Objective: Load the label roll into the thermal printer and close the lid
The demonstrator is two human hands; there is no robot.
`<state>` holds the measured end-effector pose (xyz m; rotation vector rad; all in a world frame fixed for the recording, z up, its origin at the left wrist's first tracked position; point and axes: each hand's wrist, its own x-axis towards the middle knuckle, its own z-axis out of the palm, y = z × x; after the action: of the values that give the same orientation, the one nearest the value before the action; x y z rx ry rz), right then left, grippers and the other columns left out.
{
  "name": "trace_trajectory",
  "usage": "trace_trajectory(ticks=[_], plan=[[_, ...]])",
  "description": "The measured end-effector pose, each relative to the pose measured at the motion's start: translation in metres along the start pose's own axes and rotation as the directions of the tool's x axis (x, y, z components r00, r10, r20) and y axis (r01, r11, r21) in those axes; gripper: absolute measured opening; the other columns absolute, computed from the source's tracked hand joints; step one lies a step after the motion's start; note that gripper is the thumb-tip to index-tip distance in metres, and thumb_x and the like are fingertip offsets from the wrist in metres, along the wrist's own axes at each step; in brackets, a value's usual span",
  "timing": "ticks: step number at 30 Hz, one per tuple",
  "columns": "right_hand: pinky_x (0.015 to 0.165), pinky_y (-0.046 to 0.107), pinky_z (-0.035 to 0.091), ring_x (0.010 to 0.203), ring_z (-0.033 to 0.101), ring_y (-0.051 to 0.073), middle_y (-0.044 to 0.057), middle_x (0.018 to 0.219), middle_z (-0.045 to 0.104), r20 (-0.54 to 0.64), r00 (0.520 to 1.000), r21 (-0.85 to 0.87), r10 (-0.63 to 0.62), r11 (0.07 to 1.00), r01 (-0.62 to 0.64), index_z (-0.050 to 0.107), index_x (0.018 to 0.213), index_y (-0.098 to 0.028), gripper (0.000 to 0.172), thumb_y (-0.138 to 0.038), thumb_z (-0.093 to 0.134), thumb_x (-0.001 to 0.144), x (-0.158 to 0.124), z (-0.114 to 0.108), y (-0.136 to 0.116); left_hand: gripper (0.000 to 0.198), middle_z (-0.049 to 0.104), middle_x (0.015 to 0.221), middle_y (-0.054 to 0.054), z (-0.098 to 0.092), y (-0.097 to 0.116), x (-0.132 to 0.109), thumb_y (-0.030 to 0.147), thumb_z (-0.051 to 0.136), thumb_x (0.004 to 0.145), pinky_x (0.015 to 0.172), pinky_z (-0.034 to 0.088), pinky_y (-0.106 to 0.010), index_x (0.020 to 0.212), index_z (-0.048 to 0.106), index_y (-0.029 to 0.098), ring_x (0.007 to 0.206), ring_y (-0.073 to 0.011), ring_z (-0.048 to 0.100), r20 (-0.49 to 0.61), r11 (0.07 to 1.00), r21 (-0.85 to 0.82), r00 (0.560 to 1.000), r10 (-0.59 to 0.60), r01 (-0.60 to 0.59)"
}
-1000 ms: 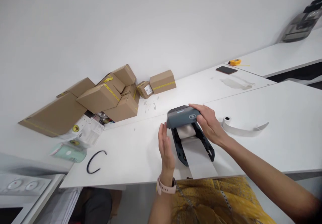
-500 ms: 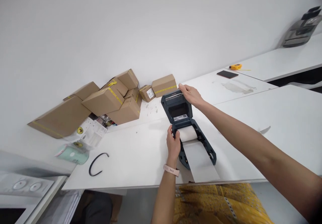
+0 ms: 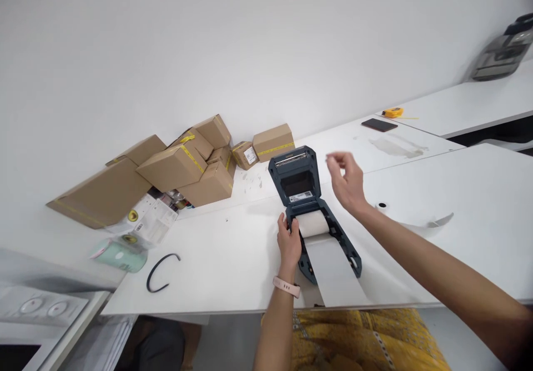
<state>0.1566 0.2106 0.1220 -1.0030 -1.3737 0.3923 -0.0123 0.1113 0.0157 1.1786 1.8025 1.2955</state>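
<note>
**Open printer on the white table, left hand on its side, right hand in the air**

A heap of cardboard boxes (image 3: 179,165) bound with yellow tape stands against the wall, left of and behind the printer (image 3: 306,215). The 1 nearest box (image 3: 273,140) sits just behind the raised lid (image 3: 295,178) without touching it. In front of the heap lie printed leaflets (image 3: 145,221), a mint-green roll (image 3: 120,255) on its side and a curved black band (image 3: 160,271), all well apart from the hands. On the far table a dark phone (image 3: 378,125) lies near a yellow tape measure (image 3: 392,112). A grey machine (image 3: 502,54) stands at the top right. A white paper core (image 3: 382,206) with a loose strip lies right of the printer, partly hidden by the right forearm.

The printer stands near the front edge of the table (image 3: 216,249), its lid tipped back upright. Its open bay holds 1 white paper roll (image 3: 312,224) lying crosswise. A paper strip (image 3: 333,274) runs from the roll out over the front of the base and past the table edge.

The left hand (image 3: 288,243), with a pink watch (image 3: 286,286) at the wrist, grips the left wall of the base, fingers curled over the edge just beside the roll. The right hand (image 3: 347,185) is blurred and hangs above the table right of the lid, fingers loosely curled, holding nothing and touching nothing.
</note>
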Motion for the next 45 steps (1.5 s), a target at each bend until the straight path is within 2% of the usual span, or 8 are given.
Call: trace_trajectory(ticks=[2,5,8,11,20,37,42,45], plan=[[0.089,0.039,0.052,0.097,0.067,0.024,0.008,0.105,0.073,0.348,0.931,-0.046,-0.112,0.99,0.137,0.067,0.106,-0.024,0.03,-0.044,0.046,0.097,-0.026,-0.008,0.011,0.059,0.058,0.145,-0.017,0.0,0.0,0.0,0.047,0.049,0.098,0.108,0.044,-0.038,0.148,0.041,0.017,0.132,-0.0266,0.057,-0.002,1.0,0.002,1.0,0.013,-0.013],[0.092,0.042,0.051,0.11,0.067,0.028,0.009,0.122,0.072,0.782,0.601,-0.113,-0.163,0.912,0.394,0.063,0.126,-0.024,0.039,-0.032,0.059,0.087,-0.051,-0.005,0.027,0.06,0.059,0.145,-0.016,-0.001,0.003,-0.002,0.048,0.048,0.098,0.109,0.042,-0.038,0.149,0.039,0.018,0.134,-0.0266,0.056,-0.004,0.999,0.033,1.0,0.016,-0.016],[0.1,0.048,0.045,0.118,0.063,0.034,0.015,0.131,0.068,0.914,0.404,-0.216,-0.05,0.781,0.586,0.051,0.144,-0.019,0.07,-0.025,0.067,0.076,-0.058,0.008,0.035,0.06,0.058,0.146,-0.017,-0.004,0.011,-0.003,0.046,0.046,0.099,0.11,0.041,-0.043,0.152,0.036,0.019,0.135,-0.03,0.055,0.008,0.994,0.111,1.0,0.02,-0.021],[0.102,0.049,0.042,0.113,0.066,0.036,0.018,0.125,0.07,0.946,0.322,-0.243,0.031,0.727,0.642,0.052,0.144,-0.015,0.079,-0.024,0.073,0.068,-0.058,0.02,0.035,0.059,0.065,0.138,-0.016,-0.008,0.019,-0.003,0.039,0.042,0.099,0.108,0.04,-0.047,0.153,0.033,0.018,0.128,-0.0331,0.06,0.039,0.976,0.207,0.998,0.053,-0.06],[0.103,0.049,0.036,0.114,0.062,0.039,0.022,0.123,0.065,0.948,0.307,-0.272,0.084,0.714,0.645,0.061,0.132,-0.011,0.07,-0.023,0.073,0.064,-0.061,0.031,0.032,0.063,0.073,0.123,-0.007,-0.01,0.007,0.008,0.039,0.058,0.091,0.104,0.043,-0.041,0.151,0.038,0.028,0.118,-0.0261,0.065,0.006,1.0,0.01,1.0,-0.019,0.019],[0.098,0.043,0.046,0.119,0.058,0.037,0.013,0.128,0.06,0.978,0.098,-0.207,0.183,0.905,0.372,0.057,0.126,-0.021,0.08,-0.029,0.08,0.049,-0.022,0.011,-0.001,0.088,0.065,0.135,-0.011,-0.023,0.004,0.03,0.038,0.072,0.08,0.099,0.047,-0.039,0.156,0.03,0.032,0.115,-0.0257,0.066,0.177,0.982,-0.125,0.977,-0.12,0.143],[0.091,0.037,0.052,0.11,0.063,0.031,0.008,0.122,0.065,0.988,0.149,-0.065,0.042,0.986,0.151,0.056,0.127,-0.023,0.072,-0.031,0.075,0.058,0.002,-0.048,-0.016,0.086,0.059,0.144,-0.011,-0.024,0.004,0.027,0.042,0.069,0.082,0.1,0.047,-0.041,0.157,0.028,0.036,0.122,-0.028,0.062,0.191,0.98,-0.127,0.973,-0.127,0.153],[0.104,0.042,0.047,0.126,0.056,0.033,0.008,0.139,0.057,0.958,0.286,-0.048,0.013,0.992,0.115,0.043,0.144,-0.027,0.084,-0.033,0.072,0.066,0.013,-0.099,-0.008,0.086,0.056,0.146,-0.013,-0.024,0.003,0.028,0.043,0.07,0.083,0.103,0.045,-0.042,0.157,0.028,0.035,0.128,-0.029,0.058,0.188,0.982,-0.124,0.975,-0.116,0.141]])
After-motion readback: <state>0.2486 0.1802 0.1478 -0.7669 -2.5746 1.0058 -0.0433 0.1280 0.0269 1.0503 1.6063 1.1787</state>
